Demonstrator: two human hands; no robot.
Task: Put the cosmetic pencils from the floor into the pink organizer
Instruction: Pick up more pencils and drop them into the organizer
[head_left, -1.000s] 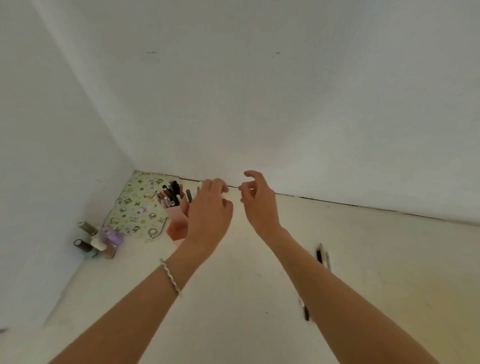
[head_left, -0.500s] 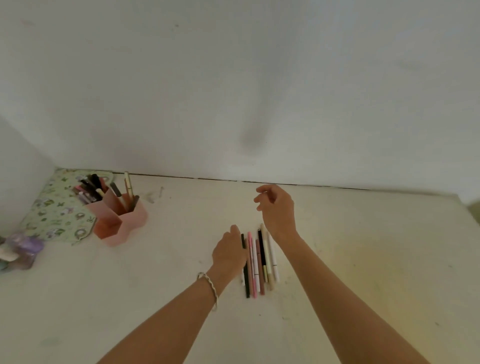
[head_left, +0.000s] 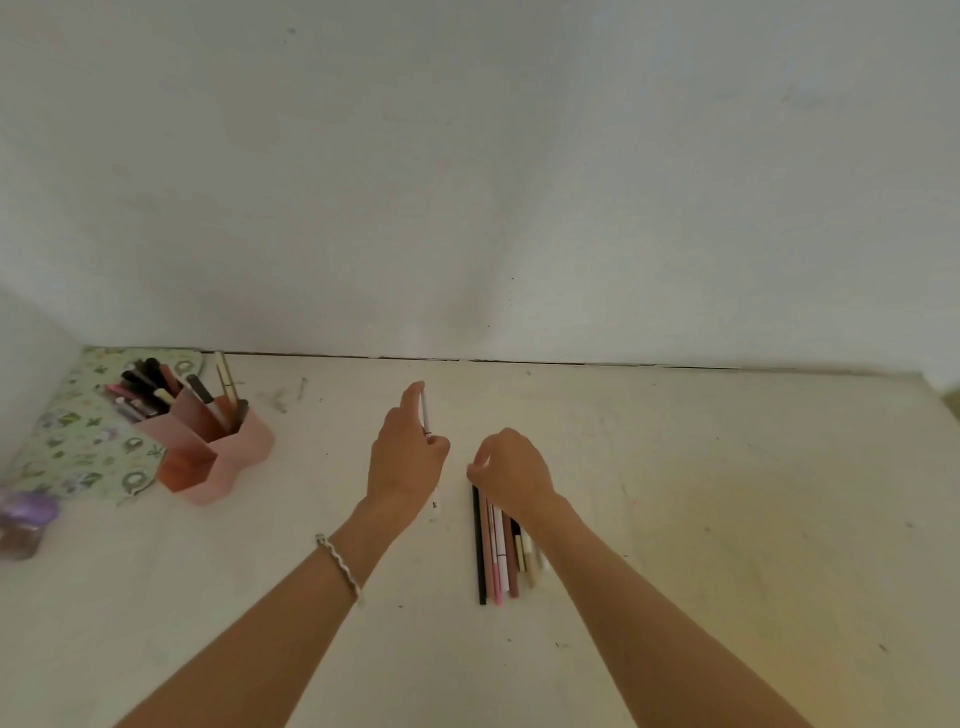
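Head view. My left hand grips one white pencil, with the thumb and curled fingers round it and the forefinger laid along the shaft. My right hand sits at the far ends of the row of pencils, which lie side by side on the floor. Its fingers are curled, but I cannot tell whether they pinch one. The pink organizer stands well to the left, already holding pencils, beside a floral pouch.
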